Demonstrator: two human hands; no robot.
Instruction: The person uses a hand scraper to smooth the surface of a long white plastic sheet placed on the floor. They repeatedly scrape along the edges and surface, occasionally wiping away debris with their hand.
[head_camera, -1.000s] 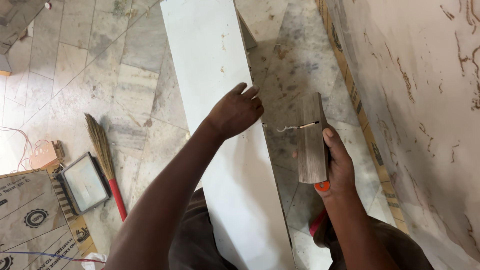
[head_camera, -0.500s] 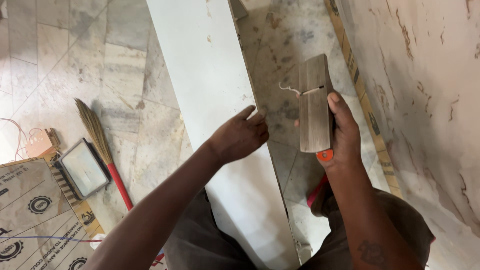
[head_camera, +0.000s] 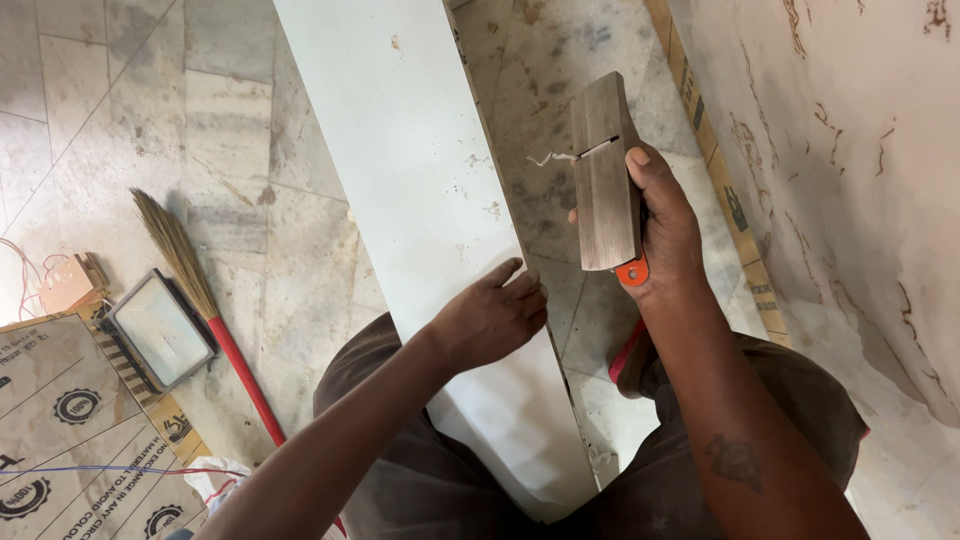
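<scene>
The right hand (head_camera: 665, 235) is wrapped around a wooden plane (head_camera: 605, 185), palm behind it and thumb laid along its near edge, so the flat sole faces up toward the camera with the blade slot across it near the far end. A thin curled shaving (head_camera: 548, 158) hangs from the left end of that slot. The plane is lifted clear of the work, held upright in the air just to the right of the long white board (head_camera: 420, 200), with an orange part showing at its lower end against the heel of the hand. The board runs away from the person, its long axis from the lap up toward the top of the view, and the plane's long axis lies nearly parallel to it. The left hand (head_camera: 492, 318) rests on the board's right edge, fingers loosely curled and holding nothing, though whether the fingertips press on the edge or only hover is hard to tell. That hand is the nearer one to the board; the plane sits a little farther off to the right. On the tiled floor (head_camera: 150, 110) to the left lie a broom (head_camera: 200, 290) with a red handle, a flat lamp (head_camera: 160, 330) and printed cardboard (head_camera: 60, 420).
</scene>
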